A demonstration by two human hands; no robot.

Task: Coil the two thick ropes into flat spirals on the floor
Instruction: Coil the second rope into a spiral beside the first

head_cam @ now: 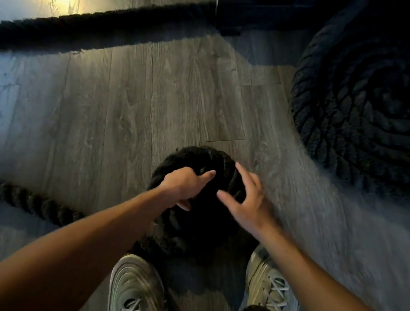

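A small coil of thick black rope [198,159] lies on the wooden floor just in front of my feet. My left hand [183,187] rests on top of it, fingers curled around the rope. Over the coil's right side hovers my right hand [247,199], fingers spread, touching or just above the rope. The rope's loose tail [22,196] runs off to the left across the floor. A large flat spiral of black rope [368,116] lies at the right. The image is blurred by motion.
Another straight stretch of black rope [91,22] crosses the floor at the top left, toward a dark piece of equipment [252,12]. My two pale sneakers [135,291] stand at the bottom. Bright light falls on the floor at the top left.
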